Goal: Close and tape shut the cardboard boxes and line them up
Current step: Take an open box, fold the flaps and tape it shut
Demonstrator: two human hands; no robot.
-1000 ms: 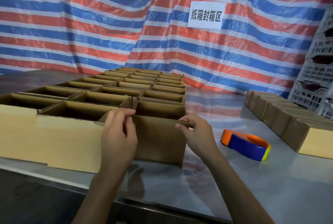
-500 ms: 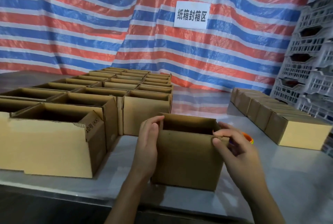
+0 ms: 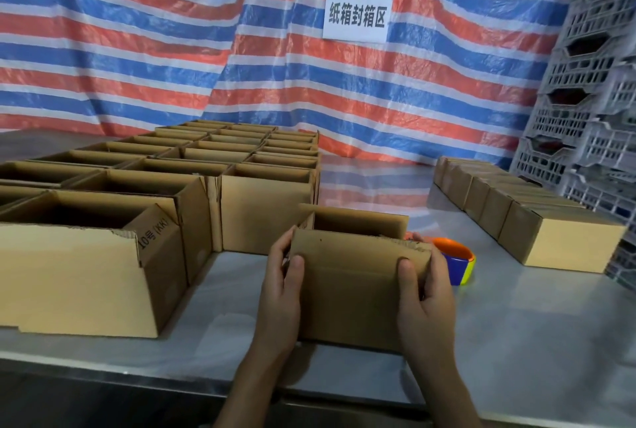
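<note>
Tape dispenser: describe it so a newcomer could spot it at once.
On the grey metal table, look between the open brown cardboard boxes on the left and the closed boxes on the right. The tape dispenser lies behind the right hand gripping an open box. It is the only rounded, orange and blue plastic thing among brown cartons.

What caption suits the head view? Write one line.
Left hand and right hand grip an open box at the table, between open boxes and a row of closed boxes, tape dispenser behind.
</note>
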